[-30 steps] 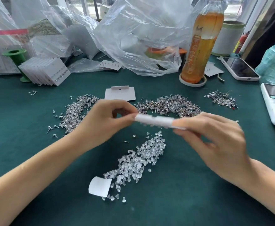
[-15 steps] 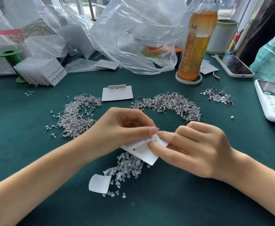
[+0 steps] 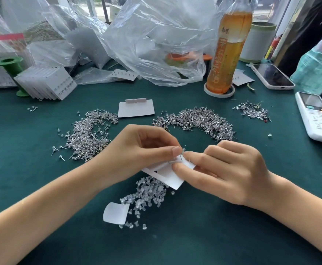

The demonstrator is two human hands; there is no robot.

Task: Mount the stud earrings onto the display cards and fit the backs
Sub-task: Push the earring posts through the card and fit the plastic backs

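Observation:
A white display card (image 3: 168, 175) is held low over the green cloth, back side up, with stud posts sticking up along its far edge. My left hand (image 3: 137, 152) pinches the card's far edge between thumb and fingers. My right hand (image 3: 223, 169) grips the card's right side, its fingertips at the posts. Under the card lies a heap of clear earring backs (image 3: 146, 194). Two piles of silver stud earrings lie beyond, one at the left (image 3: 91, 134) and one at the right (image 3: 198, 119). A blank card (image 3: 136, 109) lies between them.
A stack of filled cards (image 3: 45, 85) leans at the back left beside a green spool (image 3: 11, 64). Plastic bags (image 3: 146, 41), a tea bottle (image 3: 227, 50), a phone (image 3: 272, 76) and a white remote (image 3: 316, 117) line the back and right. A paper scrap (image 3: 115, 213) lies near me.
The card came down from mid-air, edge-on, to low over the backs heap and was turned back side up. Both hands closed in on its far edge.

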